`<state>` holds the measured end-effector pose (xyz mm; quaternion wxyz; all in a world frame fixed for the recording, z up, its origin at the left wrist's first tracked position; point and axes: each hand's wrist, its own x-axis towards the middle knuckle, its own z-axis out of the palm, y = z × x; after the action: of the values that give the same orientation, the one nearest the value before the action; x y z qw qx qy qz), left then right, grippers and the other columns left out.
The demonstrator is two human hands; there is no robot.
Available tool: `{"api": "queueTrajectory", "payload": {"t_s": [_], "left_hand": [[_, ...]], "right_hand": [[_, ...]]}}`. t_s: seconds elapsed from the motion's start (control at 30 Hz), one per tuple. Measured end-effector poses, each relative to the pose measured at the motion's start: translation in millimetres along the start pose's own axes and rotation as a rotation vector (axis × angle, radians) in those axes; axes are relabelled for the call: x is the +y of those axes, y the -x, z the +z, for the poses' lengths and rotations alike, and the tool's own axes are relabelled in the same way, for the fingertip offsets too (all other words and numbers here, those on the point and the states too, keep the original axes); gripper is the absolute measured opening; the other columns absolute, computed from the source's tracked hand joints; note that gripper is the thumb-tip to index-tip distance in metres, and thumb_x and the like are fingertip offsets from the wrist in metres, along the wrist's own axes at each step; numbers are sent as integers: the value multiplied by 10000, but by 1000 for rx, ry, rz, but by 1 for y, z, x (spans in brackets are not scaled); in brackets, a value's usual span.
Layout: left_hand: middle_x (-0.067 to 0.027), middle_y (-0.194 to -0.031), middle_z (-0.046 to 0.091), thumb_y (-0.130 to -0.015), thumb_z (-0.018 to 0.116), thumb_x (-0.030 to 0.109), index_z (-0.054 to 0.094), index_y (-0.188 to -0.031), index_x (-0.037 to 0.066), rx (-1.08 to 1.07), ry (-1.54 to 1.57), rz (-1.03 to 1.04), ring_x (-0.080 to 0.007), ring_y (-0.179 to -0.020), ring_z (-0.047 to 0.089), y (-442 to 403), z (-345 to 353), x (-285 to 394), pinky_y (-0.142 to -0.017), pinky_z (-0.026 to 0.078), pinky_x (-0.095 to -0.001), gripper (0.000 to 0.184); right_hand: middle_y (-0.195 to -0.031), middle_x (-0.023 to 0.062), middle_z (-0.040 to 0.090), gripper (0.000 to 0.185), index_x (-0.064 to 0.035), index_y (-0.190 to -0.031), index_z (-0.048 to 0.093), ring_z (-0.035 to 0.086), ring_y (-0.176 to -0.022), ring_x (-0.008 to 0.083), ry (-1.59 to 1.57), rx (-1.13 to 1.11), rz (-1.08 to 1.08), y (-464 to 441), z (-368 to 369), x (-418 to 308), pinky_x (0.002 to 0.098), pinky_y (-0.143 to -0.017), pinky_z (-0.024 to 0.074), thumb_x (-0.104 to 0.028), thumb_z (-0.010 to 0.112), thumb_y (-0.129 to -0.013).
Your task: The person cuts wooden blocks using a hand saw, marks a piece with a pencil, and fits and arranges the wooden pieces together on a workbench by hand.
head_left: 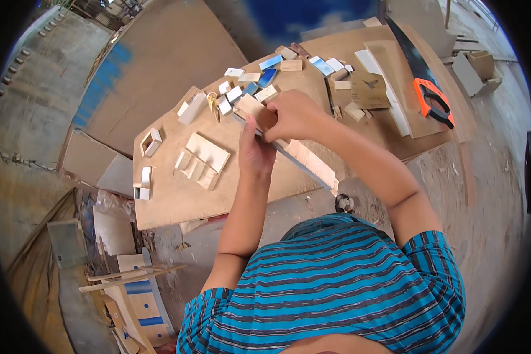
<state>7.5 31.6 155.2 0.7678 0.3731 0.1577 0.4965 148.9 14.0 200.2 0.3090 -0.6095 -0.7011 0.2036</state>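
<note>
A long wooden strip with a pale top face and a grey edge slants over the table's near side, one end toward my body. My left hand grips it near its far end, thumb along the side. Just above that, my right hand has its fingers curled in a pinch against the strip; whatever they hold is hidden. A small light wood block shows at the strip's far end, close to both hands. Beyond the hands lie several small wood offcuts, some with blue or white faces.
The plywood table carries a small wooden assembly and little box-like pieces at left. On the right are a handsaw with an orange handle, a sheet of brown sandpaper and a long white strip.
</note>
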Motion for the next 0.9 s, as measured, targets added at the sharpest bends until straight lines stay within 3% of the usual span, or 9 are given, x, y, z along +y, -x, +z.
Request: {"api": "queueTrajectory", "payload": {"t_s": [0.17,0.27,0.3,0.37,0.47,0.53,0.77,0.9], "left_hand": [[-114,-1189,584,-884,622,196,492,-1232,-2,72,-100,-41,-222,-1128,563,-4,-14,-13,-953,477,-360,421],[-125,-1169,587,-822,607,104,488,-1211,11,4,-143,-5,-244,-1131,564,-4,-6,-6,-950,488,-382,418],[-130,-1162,588,-800,597,80,485,-1203,19,-27,-155,14,-255,-1133,564,-3,-3,-3,-955,489,-393,423],[-140,-1160,588,-773,583,66,483,-1188,38,-94,-45,24,-282,-1147,556,-1,-5,0,-972,482,-425,428],[-127,-1139,597,-721,598,67,502,-1159,70,-138,50,-4,-307,-1204,508,-2,-4,4,-1025,420,-502,448],[-109,-1119,606,-683,619,75,522,-1138,93,-151,89,-37,-319,-1254,465,-4,-2,7,-1070,362,-562,466],[-57,-1120,605,-641,636,130,526,-1101,118,-198,229,-65,-285,-1268,458,-15,-5,10,-1093,332,-515,473],[-48,-1124,593,-634,637,134,521,-1100,124,-221,200,-58,-284,-1262,466,-16,-6,15,-1096,328,-505,480]], "right_hand": [[-761,193,648,406,-5,-792,641,625,-714,366,116,90,0,7,22,3,420,-686,510,-314,734,-544],[-809,175,659,404,6,-880,656,655,-738,286,79,122,-137,18,22,8,376,-711,527,-282,752,-614],[-825,168,670,403,3,-883,669,659,-752,270,-81,69,-114,22,18,11,360,-718,526,-300,753,-631],[-858,153,692,406,-3,-888,695,669,-782,239,-398,-48,-62,28,9,21,328,-733,525,-336,755,-664],[-821,78,691,352,18,-945,692,629,-738,137,-734,-40,-50,31,12,40,275,-706,500,-270,754,-751],[-811,41,679,310,17,-964,695,586,-731,96,-794,-35,-37,33,10,37,251,-671,473,-222,757,-776],[-724,-17,601,330,-2,-927,701,510,-667,62,-905,-310,160,30,21,57,226,-613,413,-267,802,-758],[-705,-14,585,389,12,-933,690,512,-664,73,-746,-204,2,41,21,43,244,-607,432,-281,826,-715]]}}
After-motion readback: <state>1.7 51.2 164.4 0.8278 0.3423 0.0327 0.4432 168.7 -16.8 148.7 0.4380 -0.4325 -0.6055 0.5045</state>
